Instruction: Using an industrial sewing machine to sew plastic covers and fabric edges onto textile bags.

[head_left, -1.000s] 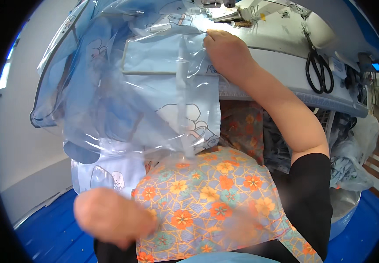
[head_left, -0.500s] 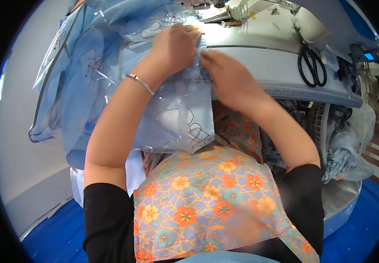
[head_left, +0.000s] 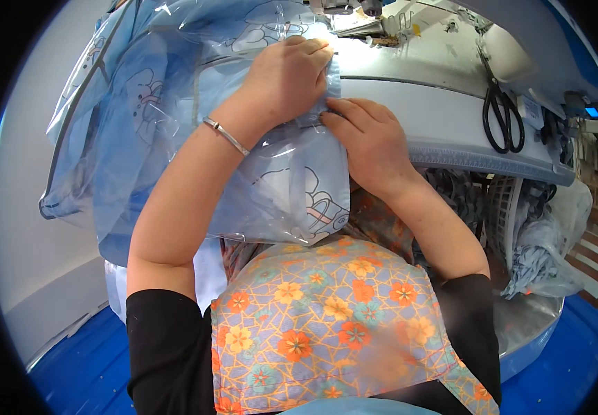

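A large blue printed fabric (head_left: 133, 166) with a clear plastic layer (head_left: 278, 187) over it spreads across the left of the table and hangs over its front edge toward my lap. My left hand (head_left: 288, 79) lies on it close to the lit sewing spot, fingers bent and pressed together on the cloth near its right edge. Just below, my right hand (head_left: 375, 142) has that same right edge between thumb and fingertips. Above my left hand, only the lower metal parts of the sewing machine (head_left: 347, 7) show; the needle cannot be made out.
Black-handled scissors (head_left: 501, 117) lie on the white table (head_left: 430, 107) to the right. Small metal tools (head_left: 375, 29) sit behind the sewing spot. Beneath the table's right end are a white basket (head_left: 503, 207) and a plastic bag of scraps (head_left: 541, 249).
My right hand has moved slightly down along the fabric's right edge, and its fingers now show clearly there. My left hand keeps its place on the cloth. The whole view has shifted a little.
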{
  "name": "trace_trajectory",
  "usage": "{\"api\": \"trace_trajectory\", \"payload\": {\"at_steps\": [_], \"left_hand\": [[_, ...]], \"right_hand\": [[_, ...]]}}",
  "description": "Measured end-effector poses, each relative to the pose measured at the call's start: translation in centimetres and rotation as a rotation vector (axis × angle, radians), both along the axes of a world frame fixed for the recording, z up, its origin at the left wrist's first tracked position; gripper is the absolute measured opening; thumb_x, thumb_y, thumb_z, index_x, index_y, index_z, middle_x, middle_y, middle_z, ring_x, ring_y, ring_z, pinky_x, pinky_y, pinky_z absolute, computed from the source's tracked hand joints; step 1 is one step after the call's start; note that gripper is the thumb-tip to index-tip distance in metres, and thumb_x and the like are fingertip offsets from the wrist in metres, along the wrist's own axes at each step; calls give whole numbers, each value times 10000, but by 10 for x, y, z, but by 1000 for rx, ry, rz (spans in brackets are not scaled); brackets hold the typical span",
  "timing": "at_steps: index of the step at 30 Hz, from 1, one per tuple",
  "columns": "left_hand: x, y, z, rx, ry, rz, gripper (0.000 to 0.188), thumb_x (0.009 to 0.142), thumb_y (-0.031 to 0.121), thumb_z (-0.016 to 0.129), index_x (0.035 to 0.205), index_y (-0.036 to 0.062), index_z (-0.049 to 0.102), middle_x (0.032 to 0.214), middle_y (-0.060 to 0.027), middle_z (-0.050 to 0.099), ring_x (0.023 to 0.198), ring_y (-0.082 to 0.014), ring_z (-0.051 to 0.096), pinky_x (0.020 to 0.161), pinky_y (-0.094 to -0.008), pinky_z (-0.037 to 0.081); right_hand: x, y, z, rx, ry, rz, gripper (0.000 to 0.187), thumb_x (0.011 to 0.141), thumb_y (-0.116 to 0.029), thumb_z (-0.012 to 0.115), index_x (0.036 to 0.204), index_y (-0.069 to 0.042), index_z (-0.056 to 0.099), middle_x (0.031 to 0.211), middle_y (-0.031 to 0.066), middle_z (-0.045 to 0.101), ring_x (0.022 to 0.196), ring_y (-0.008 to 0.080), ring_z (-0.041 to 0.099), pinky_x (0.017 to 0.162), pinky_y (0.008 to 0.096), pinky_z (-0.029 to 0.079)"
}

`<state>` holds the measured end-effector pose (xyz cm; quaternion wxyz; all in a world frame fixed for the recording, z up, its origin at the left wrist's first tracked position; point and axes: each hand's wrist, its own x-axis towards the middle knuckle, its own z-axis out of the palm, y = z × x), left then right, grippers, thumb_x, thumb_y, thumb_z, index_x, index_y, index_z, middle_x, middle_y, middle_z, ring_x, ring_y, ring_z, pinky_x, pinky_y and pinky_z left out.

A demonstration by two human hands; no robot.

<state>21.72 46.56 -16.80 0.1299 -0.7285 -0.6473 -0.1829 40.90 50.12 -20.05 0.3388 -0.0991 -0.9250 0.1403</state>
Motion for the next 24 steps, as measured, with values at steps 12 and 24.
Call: {"api": "trace_trajectory", "payload": {"at_steps": [12, 24], "left_hand": [[-15, 9, -12, 132, -186, -54, 224, 774, 57, 586, 980, 55, 675, 1018, -116, 679, 917, -289, 638, 821, -405, 523], [-19, 5, 1, -87, -301, 10, 306, 787, 75, 585, 1086, 85, 649, 1092, -70, 647, 992, -302, 612, 830, -397, 509]], "right_hand": [[-41, 26, 21, -1893, 686, 100, 503, 890, -63, 561, 1331, 98, 381, 1175, 227, 548, 1093, 274, 586, 971, 343, 476], [-61, 34, 21, -2081, 880, 157, 306, 915, -56, 545, 1171, 83, 454, 1138, 229, 553, 1055, 272, 600, 929, 335, 504]]}}
